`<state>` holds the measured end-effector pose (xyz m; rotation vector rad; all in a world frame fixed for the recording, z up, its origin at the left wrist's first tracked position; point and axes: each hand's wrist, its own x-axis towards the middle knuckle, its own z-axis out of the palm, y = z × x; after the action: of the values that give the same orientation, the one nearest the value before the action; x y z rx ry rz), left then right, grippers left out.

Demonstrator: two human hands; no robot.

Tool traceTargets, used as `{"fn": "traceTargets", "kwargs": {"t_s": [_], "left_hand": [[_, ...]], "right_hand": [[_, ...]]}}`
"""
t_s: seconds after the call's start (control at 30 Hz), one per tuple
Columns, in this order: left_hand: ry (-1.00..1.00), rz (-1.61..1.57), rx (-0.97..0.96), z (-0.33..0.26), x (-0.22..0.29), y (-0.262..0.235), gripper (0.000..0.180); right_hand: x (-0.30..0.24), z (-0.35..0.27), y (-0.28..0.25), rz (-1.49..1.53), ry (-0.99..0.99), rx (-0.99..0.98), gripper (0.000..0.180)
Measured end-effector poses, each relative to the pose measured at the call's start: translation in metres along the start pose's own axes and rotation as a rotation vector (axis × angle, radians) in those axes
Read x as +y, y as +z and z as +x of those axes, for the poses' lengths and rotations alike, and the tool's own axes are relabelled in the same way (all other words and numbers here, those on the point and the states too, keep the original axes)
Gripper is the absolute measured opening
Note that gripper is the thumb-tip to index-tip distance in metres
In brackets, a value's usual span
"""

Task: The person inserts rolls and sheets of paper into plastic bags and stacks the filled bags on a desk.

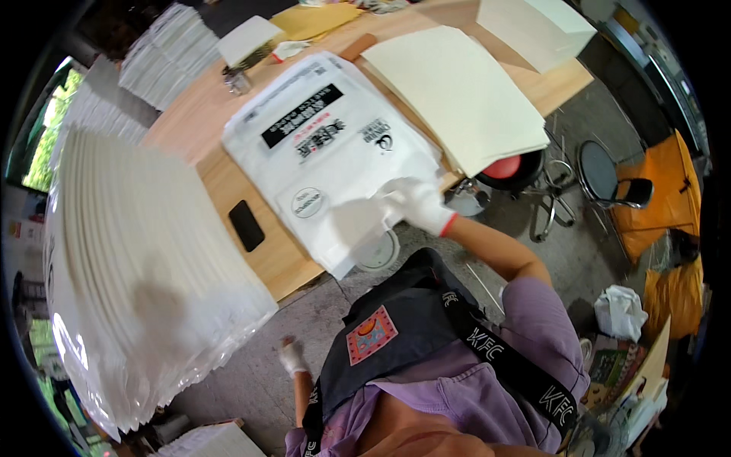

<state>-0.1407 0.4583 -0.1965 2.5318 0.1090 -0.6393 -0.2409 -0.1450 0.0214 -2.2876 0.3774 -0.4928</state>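
A stack of white printed plastic bags (343,171) lies flat on the wooden table in front of me. My right hand (417,204), in a white glove with a red cuff, is at the stack's near right corner. Its fingers are bent and closed on the bag's edge, where the plastic is creased. My left hand (292,358), also in a white glove, hangs low at my side over the floor, away from the table. Its fingers are too small and foreshortened to read.
A tall plastic-wrapped stack of white sheets (145,282) stands at the left. Beside the bags lie a black phone (246,225) and a pile of cream paper (457,91). Stools (598,174) stand at the right. A small glass jar (236,81) sits farther back.
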Motion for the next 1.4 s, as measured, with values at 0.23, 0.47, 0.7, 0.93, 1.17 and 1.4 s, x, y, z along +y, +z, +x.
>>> {"fn": "traceTargets", "kwargs": {"t_s": [0.23, 0.47, 0.7, 0.93, 1.17, 1.4], "left_hand": [[1.001, -0.138, -0.352, -0.095, 0.355, 0.045, 0.019], [1.082, -0.142, -0.602, -0.104, 0.501, 0.064, 0.02], [0.578, -0.552, -1.034, -0.078, 0.596, 0.164, 0.04], [0.376, -0.653, -0.903, -0.009, 0.618, 0.183, 0.043], [0.447, -0.268, -1.032, -0.013, 0.592, 0.068, 0.03], [0.974, 0.359, -0.55, -0.173, 0.606, 0.127, 0.088]], "right_hand": [[0.104, -0.039, -0.107, -0.77, -0.116, 0.294, 0.021], [0.157, -0.033, -0.119, -0.677, -0.139, 0.115, 0.027], [0.14, -0.003, -0.167, -0.824, -0.305, 0.209, 0.014], [-0.012, -0.06, -0.155, -0.426, -0.459, -0.084, 0.026], [0.168, -0.103, -0.169, 1.082, 0.561, 0.219, 0.042], [0.073, -0.058, -0.148, 0.666, 0.493, 0.211, 0.042]]}}
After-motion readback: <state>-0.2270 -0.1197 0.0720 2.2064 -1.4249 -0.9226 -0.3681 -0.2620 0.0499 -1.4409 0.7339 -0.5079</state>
